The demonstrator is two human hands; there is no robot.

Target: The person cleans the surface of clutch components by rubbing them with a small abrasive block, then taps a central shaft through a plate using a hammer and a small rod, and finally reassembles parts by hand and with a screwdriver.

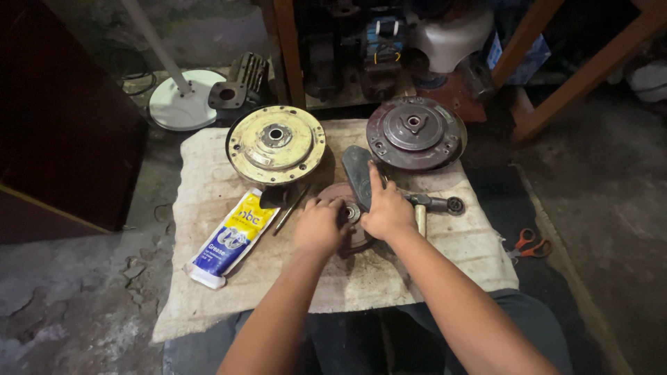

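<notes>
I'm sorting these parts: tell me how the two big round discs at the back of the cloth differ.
The yellow disc is pale, chipped and fairly flat; the dark disc is brownish-maroon with a raised centre hub. The yellow disc lies to the left above the grease pouch, the dark disc to the right. Both lie flat, untouched, with centre holes.

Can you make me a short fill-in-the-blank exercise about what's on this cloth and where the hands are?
1. Both hands, left hand and right hand, rest on a rusty ____ part at the middle of the cloth.
2. The round housing left of the dark housing is painted ____.
3. The blue and yellow pouch lies to the ____ of the hands.
4. On the floor right of the cloth lie orange-handled ____.

Missing words: round; yellow; left; scissors
</notes>
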